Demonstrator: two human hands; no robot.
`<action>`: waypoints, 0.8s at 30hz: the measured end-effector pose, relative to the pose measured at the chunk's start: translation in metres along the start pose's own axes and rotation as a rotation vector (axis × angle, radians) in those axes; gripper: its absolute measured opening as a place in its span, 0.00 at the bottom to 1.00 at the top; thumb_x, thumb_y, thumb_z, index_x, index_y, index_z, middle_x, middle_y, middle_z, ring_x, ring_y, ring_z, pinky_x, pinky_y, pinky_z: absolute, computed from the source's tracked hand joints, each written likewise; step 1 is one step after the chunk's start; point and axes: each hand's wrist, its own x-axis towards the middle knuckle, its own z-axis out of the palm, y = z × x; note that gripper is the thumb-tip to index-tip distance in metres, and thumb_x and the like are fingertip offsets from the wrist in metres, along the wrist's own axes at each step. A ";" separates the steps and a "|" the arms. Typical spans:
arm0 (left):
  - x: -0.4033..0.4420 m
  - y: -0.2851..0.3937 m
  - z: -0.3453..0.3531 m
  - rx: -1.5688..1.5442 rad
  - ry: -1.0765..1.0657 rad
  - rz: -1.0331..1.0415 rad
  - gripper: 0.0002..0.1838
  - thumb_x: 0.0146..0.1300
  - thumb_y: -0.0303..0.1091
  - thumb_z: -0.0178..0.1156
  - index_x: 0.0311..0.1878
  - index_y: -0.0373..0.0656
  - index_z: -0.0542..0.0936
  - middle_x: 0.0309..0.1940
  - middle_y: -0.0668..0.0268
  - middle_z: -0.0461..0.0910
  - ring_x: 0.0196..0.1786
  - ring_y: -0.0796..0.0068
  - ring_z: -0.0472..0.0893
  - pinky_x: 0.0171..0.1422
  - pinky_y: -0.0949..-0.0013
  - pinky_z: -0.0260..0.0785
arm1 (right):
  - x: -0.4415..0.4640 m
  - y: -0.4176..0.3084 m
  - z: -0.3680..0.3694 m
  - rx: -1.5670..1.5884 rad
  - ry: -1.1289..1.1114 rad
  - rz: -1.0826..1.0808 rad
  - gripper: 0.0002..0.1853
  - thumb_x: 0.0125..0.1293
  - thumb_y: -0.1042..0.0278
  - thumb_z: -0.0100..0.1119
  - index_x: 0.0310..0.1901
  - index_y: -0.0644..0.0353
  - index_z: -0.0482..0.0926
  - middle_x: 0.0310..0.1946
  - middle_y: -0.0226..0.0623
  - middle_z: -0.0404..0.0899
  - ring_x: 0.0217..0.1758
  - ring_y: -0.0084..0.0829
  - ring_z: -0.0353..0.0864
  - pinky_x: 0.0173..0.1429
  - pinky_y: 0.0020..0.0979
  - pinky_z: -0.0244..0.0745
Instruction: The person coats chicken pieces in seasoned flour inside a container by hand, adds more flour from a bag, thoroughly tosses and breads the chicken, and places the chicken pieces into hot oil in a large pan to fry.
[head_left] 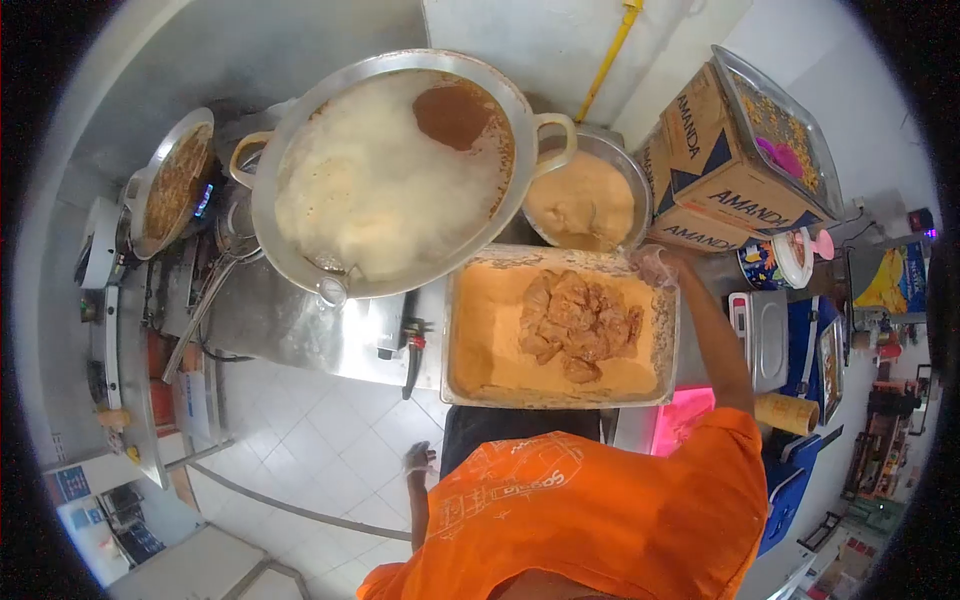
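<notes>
My right hand (655,266), in a clear plastic glove, is at the far right corner of a metal tray (449,330), its fingers closed around the rim. Orange-tan powder (490,330) covers the tray's bottom, with a heap of wet, batter-coated pieces (578,318) on it. Just beyond my right hand is a metal bowl (641,195) of orange batter, with pieces partly sunk in it. My left hand (420,459) hangs low beside my body above the floor, apart from everything, its fingers loosely apart and nothing in them.
A large two-handled pan (265,215) of foaming, steaming liquid stands left of the bowl, a thermometer (333,290) at its rim. Cardboard boxes (690,140) carry another tray (826,185) at right. A scale (765,340) and a pink item (683,420) are nearby. Another pan (178,185) is far left.
</notes>
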 end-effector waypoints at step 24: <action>-0.018 0.022 0.000 -0.036 0.005 0.132 0.14 0.60 0.39 0.56 0.44 0.41 0.78 0.28 0.60 0.81 0.28 0.70 0.79 0.30 0.68 0.69 | -0.085 0.101 0.170 0.386 0.013 -0.378 0.19 0.64 0.46 0.52 0.40 0.56 0.71 0.21 0.20 0.67 0.14 0.12 0.57 0.14 0.16 0.52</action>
